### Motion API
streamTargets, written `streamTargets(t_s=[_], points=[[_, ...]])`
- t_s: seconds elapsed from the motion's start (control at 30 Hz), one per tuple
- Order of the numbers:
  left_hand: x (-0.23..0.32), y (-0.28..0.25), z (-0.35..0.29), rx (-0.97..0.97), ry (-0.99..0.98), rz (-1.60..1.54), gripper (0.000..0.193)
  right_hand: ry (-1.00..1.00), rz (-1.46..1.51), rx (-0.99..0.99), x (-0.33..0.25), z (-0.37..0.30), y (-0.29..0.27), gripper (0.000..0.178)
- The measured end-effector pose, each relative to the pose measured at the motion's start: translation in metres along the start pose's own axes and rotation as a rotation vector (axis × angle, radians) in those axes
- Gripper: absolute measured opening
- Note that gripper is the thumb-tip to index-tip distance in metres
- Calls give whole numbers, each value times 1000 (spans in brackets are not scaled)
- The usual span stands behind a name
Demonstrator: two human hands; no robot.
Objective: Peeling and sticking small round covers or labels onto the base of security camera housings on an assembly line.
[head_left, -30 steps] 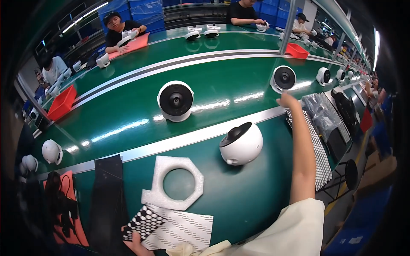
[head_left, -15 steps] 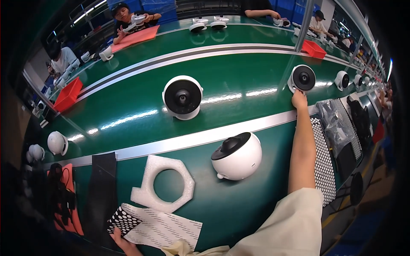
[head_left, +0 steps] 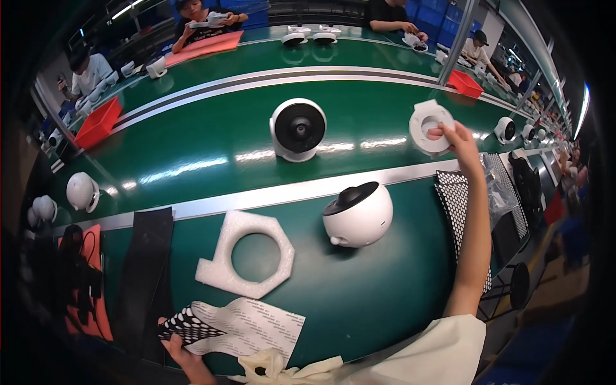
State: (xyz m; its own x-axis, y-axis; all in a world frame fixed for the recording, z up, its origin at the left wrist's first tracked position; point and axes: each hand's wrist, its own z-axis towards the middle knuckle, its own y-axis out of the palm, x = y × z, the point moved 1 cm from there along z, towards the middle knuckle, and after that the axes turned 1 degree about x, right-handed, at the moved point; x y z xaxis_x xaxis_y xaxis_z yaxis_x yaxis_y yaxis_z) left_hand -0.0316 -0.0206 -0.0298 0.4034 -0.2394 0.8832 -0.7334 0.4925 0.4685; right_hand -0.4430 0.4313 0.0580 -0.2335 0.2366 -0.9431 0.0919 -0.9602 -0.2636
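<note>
Over the conveyor at the right, my right hand (head_left: 454,138) grips a white ball-shaped device (head_left: 420,136), its ring-shaped base facing me; its other side is hidden. My left hand (head_left: 176,350), at the lower left, is closed on a sheet of black-and-white dotted stickers (head_left: 189,324) with curled printed white backing paper (head_left: 260,330). A second white ball-shaped device (head_left: 359,218) with a black lens face lies tilted on the near table. Left of it is a white foam ring (head_left: 279,256) with one squared arm.
Another device (head_left: 299,131) stands mid-conveyor, with more at both ends. A metal rail (head_left: 282,194) divides conveyor from table. Dark strips (head_left: 144,269) and an orange mat with black cables (head_left: 83,282) lie left; dotted sheets (head_left: 452,199) and plastic bags lie right. Co-workers sit opposite.
My right hand has lifted the device at the right and turned its base toward me. The mid-conveyor device appears farther right. My left hand keeps the sticker sheet, now more curled.
</note>
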Motion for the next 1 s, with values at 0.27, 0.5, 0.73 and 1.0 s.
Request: streamTargets(t_s=[0.27, 0.5, 0.73, 1.0], points=[[11, -5, -9, -441, 20, 55, 34, -205, 202, -56, -163, -108, 96, 26], [31, 14, -29, -785, -74, 150, 33, 5, 268, -794, -196, -160, 230, 14], [58, 32, -30, -736, -33, 274, 32, 69, 153, -894, -163, -126, 283, 18], [50, 30, -13, -618, -84, 227, 32, 210, 158, -857, -137, -137, 303, 18]])
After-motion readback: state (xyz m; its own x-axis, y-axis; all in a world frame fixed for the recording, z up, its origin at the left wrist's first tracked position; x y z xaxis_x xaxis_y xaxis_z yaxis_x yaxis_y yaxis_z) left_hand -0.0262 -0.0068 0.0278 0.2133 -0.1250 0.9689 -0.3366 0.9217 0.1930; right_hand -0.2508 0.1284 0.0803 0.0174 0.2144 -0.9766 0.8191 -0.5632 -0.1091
